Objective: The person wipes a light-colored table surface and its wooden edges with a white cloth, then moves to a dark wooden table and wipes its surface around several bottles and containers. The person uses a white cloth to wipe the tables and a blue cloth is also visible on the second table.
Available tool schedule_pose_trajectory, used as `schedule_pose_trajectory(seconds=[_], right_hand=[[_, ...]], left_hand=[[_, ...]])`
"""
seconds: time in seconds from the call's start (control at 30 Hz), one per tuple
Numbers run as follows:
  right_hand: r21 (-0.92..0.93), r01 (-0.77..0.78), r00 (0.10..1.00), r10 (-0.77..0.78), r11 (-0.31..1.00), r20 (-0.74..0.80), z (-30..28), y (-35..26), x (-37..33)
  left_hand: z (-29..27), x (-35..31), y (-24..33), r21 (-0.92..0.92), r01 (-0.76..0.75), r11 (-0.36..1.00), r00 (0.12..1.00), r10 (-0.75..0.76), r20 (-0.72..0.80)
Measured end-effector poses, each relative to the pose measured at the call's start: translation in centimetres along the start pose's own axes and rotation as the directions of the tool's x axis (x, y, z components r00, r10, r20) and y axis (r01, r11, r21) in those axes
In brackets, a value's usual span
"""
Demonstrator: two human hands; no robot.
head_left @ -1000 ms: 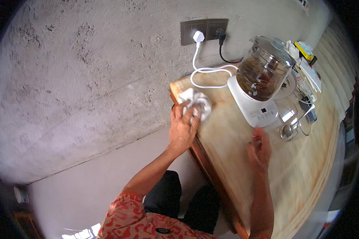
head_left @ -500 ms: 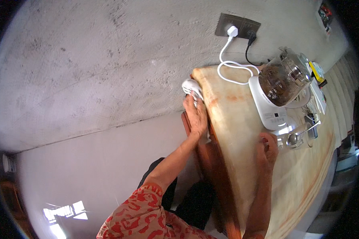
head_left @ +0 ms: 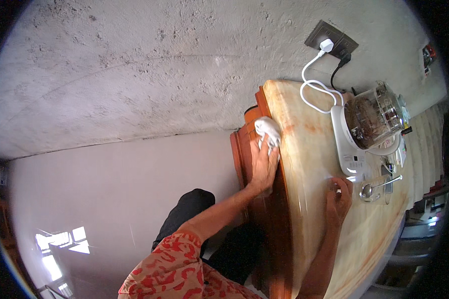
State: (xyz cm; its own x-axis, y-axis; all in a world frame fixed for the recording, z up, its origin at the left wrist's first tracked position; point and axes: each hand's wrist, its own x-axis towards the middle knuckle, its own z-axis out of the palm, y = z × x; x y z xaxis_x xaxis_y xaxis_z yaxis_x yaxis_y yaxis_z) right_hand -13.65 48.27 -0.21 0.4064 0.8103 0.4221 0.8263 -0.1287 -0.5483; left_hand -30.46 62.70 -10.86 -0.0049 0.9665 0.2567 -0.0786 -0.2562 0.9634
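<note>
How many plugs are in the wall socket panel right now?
2: a white plug in the left part of the dark socket panel, and a black plug in its right part. The panel shows whole, so none seems hidden there.

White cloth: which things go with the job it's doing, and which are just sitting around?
With the cloth job:
- white cloth, in the left hand
- wooden side of the table, by the cloth

Just sitting around:
- glass kettle on its white base
- glass cup with a spoon
- white plug
- black plug
</note>
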Motion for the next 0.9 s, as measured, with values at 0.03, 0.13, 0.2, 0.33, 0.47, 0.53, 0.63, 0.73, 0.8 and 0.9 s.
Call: schedule_pose_trajectory(seconds=[0.03,0.13,0.2,0.33,0.47,0.53,0.63,0.73,0.8,0.9], right_hand=[[0.001,-0.004,1.0,0.004,1.0,0.011,-0.2,0.1,-0.1],[0.003,-0.019,0.999,0.019,1.0,0.028,-0.4,0.0,0.0],[0.024,-0.038,0.999,0.037,0.999,0.029,-0.4,-0.3,0.1],[-0.034,-0.003,1.0,0.004,0.999,0.015,-1.0,0.5,0.1],[0.026,0.0,1.0,0.0,1.0,0.014,-0.1,-0.4,0.3],[0.089,-0.019,0.999,0.015,0.996,0.044,1.8,-1.3,0.3],[-0.066,-0.029,1.0,0.029,0.997,-0.003,-1.5,1.0,0.4],[-0.016,-0.037,0.999,0.037,0.999,0.001,-0.3,0.6,0.4],[-0.071,0.014,1.0,-0.014,0.997,-0.004,0.3,0.7,0.3],[-0.133,0.034,0.999,-0.035,0.991,-0.007,0.2,0.6,0.0]], left_hand=[[0.1,1.1,-0.1,-0.004,0.003,1.0,1.0,-0.003,-0.009],[-0.2,5.2,-2.3,0.037,-0.029,0.999,1.0,0.029,0.009],[0.1,8.3,-3.9,0.011,-0.068,0.998,0.996,0.068,-0.05],[1.5,12.7,-6.8,-0.212,0.23,0.95,0.967,-0.247,-0.06],[2.3,13.0,-13.1,-0.088,0.233,0.968,0.971,-0.237,-0.035],[-0.6,13.1,-16.7,-0.025,0.164,0.986,0.986,-0.164,-0.019],[3.4,5.7,-9.5,0.208,0.189,0.96,0.942,-0.237,0.239],[1.5,-0.3,-7.8,0.244,-0.074,0.967,0.99,0.041,0.135],[1.0,-4.6,-7.2,0.109,0.114,0.988,0.978,-0.131,0.163],[0.4,-8.7,-4.5,0.197,0.058,0.979,0.975,-0.098,0.201]])
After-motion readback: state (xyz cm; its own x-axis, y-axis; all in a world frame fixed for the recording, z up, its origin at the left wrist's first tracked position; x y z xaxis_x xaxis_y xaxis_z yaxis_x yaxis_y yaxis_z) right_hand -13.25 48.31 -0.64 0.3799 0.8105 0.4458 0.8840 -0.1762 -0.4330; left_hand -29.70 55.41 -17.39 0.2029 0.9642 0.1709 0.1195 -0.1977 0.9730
